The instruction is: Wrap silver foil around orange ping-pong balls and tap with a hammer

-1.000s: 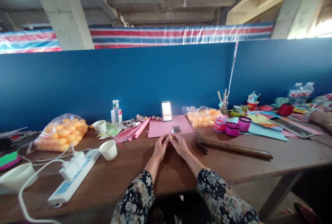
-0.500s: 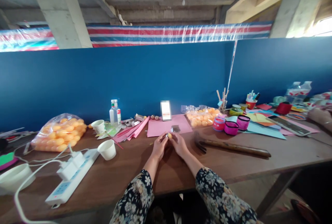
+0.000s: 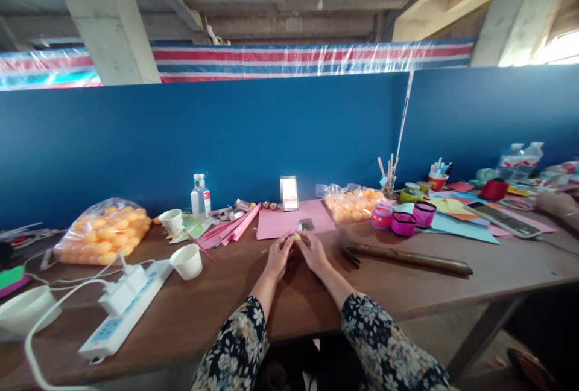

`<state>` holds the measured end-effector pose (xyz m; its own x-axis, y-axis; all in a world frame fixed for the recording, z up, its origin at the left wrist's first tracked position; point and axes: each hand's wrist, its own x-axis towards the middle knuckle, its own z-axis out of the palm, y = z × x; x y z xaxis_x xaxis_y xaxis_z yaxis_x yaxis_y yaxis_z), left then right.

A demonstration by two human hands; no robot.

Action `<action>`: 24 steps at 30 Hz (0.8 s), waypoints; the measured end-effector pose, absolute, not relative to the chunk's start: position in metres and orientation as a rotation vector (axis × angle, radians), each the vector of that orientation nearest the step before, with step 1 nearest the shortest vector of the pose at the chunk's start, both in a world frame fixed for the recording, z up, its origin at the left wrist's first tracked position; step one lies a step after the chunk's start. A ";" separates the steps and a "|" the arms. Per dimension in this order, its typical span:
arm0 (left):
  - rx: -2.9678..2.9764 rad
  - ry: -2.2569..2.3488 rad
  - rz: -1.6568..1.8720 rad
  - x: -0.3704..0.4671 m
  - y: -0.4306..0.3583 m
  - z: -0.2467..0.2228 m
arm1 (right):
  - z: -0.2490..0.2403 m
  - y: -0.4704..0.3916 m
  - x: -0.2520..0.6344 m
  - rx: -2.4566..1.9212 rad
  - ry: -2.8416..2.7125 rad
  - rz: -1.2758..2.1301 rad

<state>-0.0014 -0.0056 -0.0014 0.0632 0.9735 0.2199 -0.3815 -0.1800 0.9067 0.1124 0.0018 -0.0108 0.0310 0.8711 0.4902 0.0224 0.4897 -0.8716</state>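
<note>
Fingertips of my left hand (image 3: 279,256) and my right hand (image 3: 312,253) meet over the table in front of me, both closed on a small yellow-orange ball (image 3: 297,236). Something silvery shows against the ball on the left side; my fingers hide most of it. Just beyond my hands lies a pink sheet (image 3: 275,222), with a small shiny silver-grey piece (image 3: 306,224) on its near part. A few small shiny balls (image 3: 270,204) rest at the sheet's far left edge. To the right of my right hand lies a claw hammer (image 3: 411,254) with a wooden handle.
Bags of orange balls stand left (image 3: 106,234) and right (image 3: 355,204). A power strip (image 3: 149,288), white cup (image 3: 186,261) and small bottles (image 3: 201,196) are on the left. Pink-and-black bands (image 3: 403,223), coloured paper (image 3: 465,228) and a phone (image 3: 502,219) lie right; another person's hand (image 3: 558,201) is beyond.
My fingers have shifted slightly around the ball, and less of the yellow shows. My arms and the things on the table stay where they were.
</note>
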 end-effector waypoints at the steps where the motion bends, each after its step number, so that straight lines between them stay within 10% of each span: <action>1: 1.094 0.743 1.438 -0.001 -0.006 -0.001 | -0.011 0.002 0.112 -0.854 -1.393 0.788; 24: 1.118 0.711 1.470 -0.001 -0.005 -0.002 | -0.004 -0.003 0.109 -0.773 -1.379 0.858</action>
<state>-0.0014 -0.0051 -0.0017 0.0488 0.9652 0.2568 -0.3982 -0.2170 0.8913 0.1087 -0.0034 -0.0042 0.0000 0.8688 0.4952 -0.0605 0.4943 -0.8672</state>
